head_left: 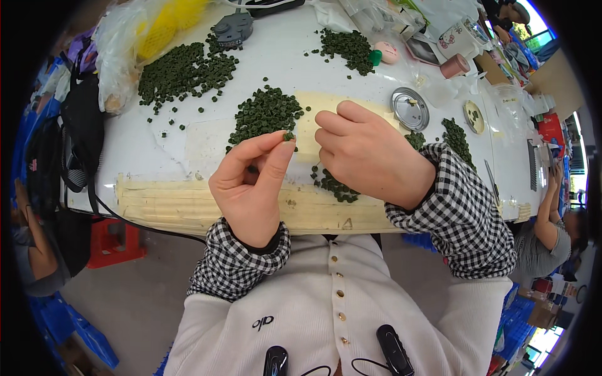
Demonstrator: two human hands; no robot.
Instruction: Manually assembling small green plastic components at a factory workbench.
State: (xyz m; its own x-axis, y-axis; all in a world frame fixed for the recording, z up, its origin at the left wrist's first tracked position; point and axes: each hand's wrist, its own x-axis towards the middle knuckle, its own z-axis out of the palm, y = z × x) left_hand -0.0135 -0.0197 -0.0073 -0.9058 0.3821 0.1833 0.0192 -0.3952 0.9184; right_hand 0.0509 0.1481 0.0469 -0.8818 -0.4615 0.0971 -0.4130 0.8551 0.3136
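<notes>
Over white table [263, 56], by green pile [266, 113], pinching one green bit [288, 136] with left hand [256, 194]. Holding curled right hand [370, 147] near; cannot see its fingertips. Maybe working bit by bit, needing steady touch next.

I am getting a bright view: windows [537, 30] are glaring at two o'clock, the tabletop [269, 59] is reflecting pale, even light, and the fisheye rim is bending edges and fading to black.

My green pieces [266, 116] look matt; papery tape [188, 202] lines the table's [276, 53] near edge, a shiny metal dish [409, 116] toward its right.
</notes>
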